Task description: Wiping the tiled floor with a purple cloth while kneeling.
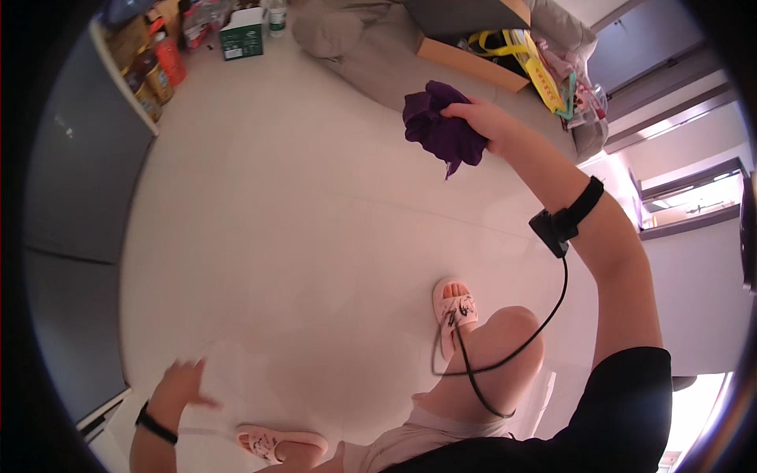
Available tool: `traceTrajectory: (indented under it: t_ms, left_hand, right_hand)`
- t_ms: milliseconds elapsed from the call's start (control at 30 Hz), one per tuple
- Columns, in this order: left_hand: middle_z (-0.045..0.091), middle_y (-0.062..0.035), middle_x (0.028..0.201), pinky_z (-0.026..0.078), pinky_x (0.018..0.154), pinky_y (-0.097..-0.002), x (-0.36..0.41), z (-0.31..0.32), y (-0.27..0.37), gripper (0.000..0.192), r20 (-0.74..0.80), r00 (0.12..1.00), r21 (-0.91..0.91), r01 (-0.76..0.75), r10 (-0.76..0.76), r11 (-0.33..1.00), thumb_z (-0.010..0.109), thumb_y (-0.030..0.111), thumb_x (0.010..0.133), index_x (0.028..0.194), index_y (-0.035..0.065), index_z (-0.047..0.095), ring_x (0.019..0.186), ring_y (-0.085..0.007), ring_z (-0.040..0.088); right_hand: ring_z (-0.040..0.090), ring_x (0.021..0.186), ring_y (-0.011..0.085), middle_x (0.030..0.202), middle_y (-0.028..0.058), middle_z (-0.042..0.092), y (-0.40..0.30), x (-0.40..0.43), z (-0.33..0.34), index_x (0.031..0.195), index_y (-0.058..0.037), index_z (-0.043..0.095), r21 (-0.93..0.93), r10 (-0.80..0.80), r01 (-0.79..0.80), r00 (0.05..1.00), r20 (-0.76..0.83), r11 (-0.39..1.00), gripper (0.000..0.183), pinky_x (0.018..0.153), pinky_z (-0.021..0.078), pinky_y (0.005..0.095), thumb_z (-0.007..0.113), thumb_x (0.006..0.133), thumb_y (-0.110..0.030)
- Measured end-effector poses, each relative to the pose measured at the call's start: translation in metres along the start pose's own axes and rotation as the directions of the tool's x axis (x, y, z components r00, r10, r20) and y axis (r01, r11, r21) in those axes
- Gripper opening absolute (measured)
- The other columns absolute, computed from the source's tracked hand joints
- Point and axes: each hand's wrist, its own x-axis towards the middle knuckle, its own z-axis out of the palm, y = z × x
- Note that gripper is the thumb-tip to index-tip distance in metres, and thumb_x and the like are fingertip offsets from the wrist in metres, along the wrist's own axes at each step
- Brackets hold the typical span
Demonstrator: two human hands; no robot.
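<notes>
A crumpled dark purple cloth [440, 127] is gripped in my right hand [482, 121], which is stretched out ahead over the floor near the sofa. A loose corner of the cloth hangs down. My left hand [184, 381] is low at the left, slightly blurred, its fingers apart and nothing in them. A black strap with a small box [553, 230] is on my right forearm, and a black cable [520, 349] runs from it past my knee. My left wrist wears a black band [157, 423].
Ahead is a grey-brown sofa [372, 71] bearing an open cardboard box [467, 65] and a yellow bag [541, 80]. Bottles [168, 59] and a green box [242, 41] stand at the far left. A grey cabinet [77, 195] borders the left. Pink slippers [452, 301] are on my feet.
</notes>
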Motion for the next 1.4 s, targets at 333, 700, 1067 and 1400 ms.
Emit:
traceTrajectory:
  t_ms: [333,700,1067,1400]
  left_hand:
    - [0.07,-0.0162,0.108,0.05,0.092,-0.0478,-0.133,-0.04,0.05,0.106,0.418,0.683,-0.053,0.677,-0.599,0.734,0.073,0.073,0.059,0.136,0.002,0.054,0.1,-0.0334,0.067]
    - [0.071,-0.0178,0.11,0.05,0.096,-0.0476,-0.095,-0.21,0.191,0.082,0.377,0.631,-0.344,0.775,-0.678,0.53,0.066,0.063,0.075,0.131,0.0033,0.06,0.102,-0.0317,0.068]
    - [0.072,-0.0194,0.112,0.05,0.1,-0.0474,-0.077,-0.32,0.283,0.061,0.33,0.666,-0.545,0.713,-0.669,0.44,0.059,0.053,0.091,0.127,0.0047,0.065,0.104,-0.03,0.069]
    - [0.074,-0.0151,0.109,0.055,0.089,-0.0317,-0.053,-0.463,0.384,0.04,0.329,0.872,-0.916,0.388,-0.364,0.102,0.058,0.035,0.102,0.121,0.001,0.067,0.098,-0.0219,0.069]
  right_hand:
    - [0.07,0.094,0.026,0.109,0.0129,0.07,0.172,0.163,-0.202,0.127,-0.0014,0.059,0.107,0.09,-0.068,0.972,-0.219,0.992,0.04,0.084,0.0573,0.0383,0.061,0.09,-0.014]
    - [0.034,0.14,0.04,0.159,0.0037,0.037,0.3,0.24,-0.196,0.151,-0.0312,0.042,-0.768,-0.348,-0.347,0.739,-0.578,0.539,0.071,0.106,0.0328,0.0582,0.068,0.086,-0.041]
    - [0.035,0.136,0.0356,0.154,0.0011,0.041,0.258,0.274,-0.104,0.144,-0.0343,0.049,-0.871,-0.556,0.275,0.831,0.003,0.407,0.078,0.099,0.0365,0.0598,0.079,0.073,-0.038]
    - [0.031,0.141,0.0339,0.156,0.0023,0.037,0.271,0.18,-0.027,0.145,-0.0281,0.048,-0.57,-0.47,0.768,0.634,0.614,0.291,0.069,0.103,0.0377,0.0597,0.074,0.081,-0.035]
